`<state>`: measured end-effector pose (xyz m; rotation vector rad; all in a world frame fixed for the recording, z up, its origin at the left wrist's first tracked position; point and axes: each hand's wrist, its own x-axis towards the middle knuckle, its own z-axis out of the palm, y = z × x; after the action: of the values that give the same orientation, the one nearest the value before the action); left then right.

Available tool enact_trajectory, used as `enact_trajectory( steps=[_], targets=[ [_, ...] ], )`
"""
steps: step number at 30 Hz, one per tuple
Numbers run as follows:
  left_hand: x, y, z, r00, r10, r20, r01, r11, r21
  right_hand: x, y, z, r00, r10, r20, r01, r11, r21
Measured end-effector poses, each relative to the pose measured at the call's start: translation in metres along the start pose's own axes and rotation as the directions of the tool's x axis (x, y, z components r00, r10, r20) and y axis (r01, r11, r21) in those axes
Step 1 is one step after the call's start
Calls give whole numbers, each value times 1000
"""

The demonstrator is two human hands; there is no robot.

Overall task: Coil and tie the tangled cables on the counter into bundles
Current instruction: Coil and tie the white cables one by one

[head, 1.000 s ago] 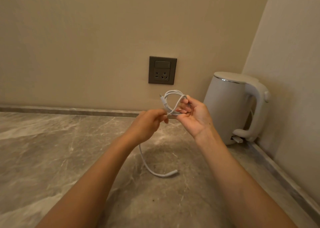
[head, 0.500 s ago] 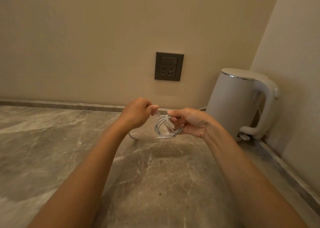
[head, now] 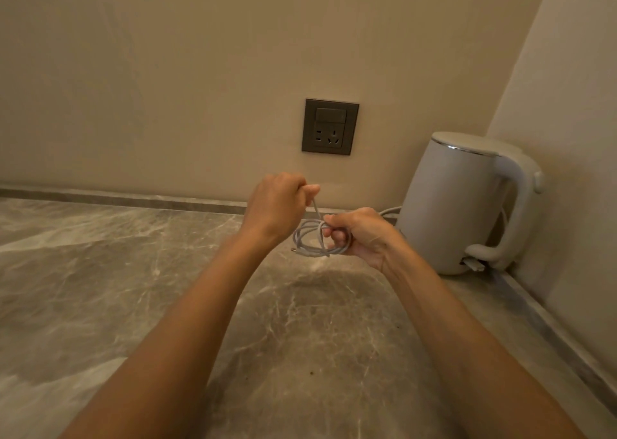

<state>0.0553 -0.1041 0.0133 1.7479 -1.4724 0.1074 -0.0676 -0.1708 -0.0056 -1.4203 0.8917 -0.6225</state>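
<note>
A thin white cable (head: 309,241) is wound into a small coil of several loops, held in the air above the grey marble counter (head: 100,288). My right hand (head: 362,236) grips the right side of the coil, fingers curled round the loops. My left hand (head: 275,205) is higher and to the left, pinching the cable's free end, which runs taut down to the coil. One plug tip sticks out at the coil's lower left.
A white electric kettle (head: 460,205) stands in the right corner with its own cord behind it. A dark wall socket (head: 330,126) sits on the beige wall above the hands. A low stone upstand runs along the counter's back and right edges.
The long tail that hung down to the counter a second ago is now wound into the coil. My left hand has risen, pulling the free end up and taut.
</note>
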Motion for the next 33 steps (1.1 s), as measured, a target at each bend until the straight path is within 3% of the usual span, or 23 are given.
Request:
enact_trajectory(
  steps=[7, 11, 16, 24, 27, 33],
  targets=[
    [-9, 15, 7, 973, 231, -12, -231, 971, -66, 5, -5, -6, 981, 34, -193, 39, 932, 362],
    [-12, 17, 11, 965, 264, 5, -261, 957, -126, 1, -13, -12, 988, 110, -112, -29, 829, 558],
    [-10, 16, 14, 977, 178, 117, -158, 974, -166, 0, -19, -26, 996, 73, -51, -10, 661, 751],
    [-10, 4, 21, 967, 65, 246, -12, 977, -211, -1, -18, -21, 999, -16, -31, 35, 489, 871],
    [-9, 0, 23, 969, 42, 243, 7, 980, -200, -3, -17, -21, 999, -45, -21, 41, 495, 868],
    [-9, -10, 23, 967, 39, 251, -10, 993, -115, -5, -14, -20, 993, -118, 20, 57, 612, 788]
  ],
)
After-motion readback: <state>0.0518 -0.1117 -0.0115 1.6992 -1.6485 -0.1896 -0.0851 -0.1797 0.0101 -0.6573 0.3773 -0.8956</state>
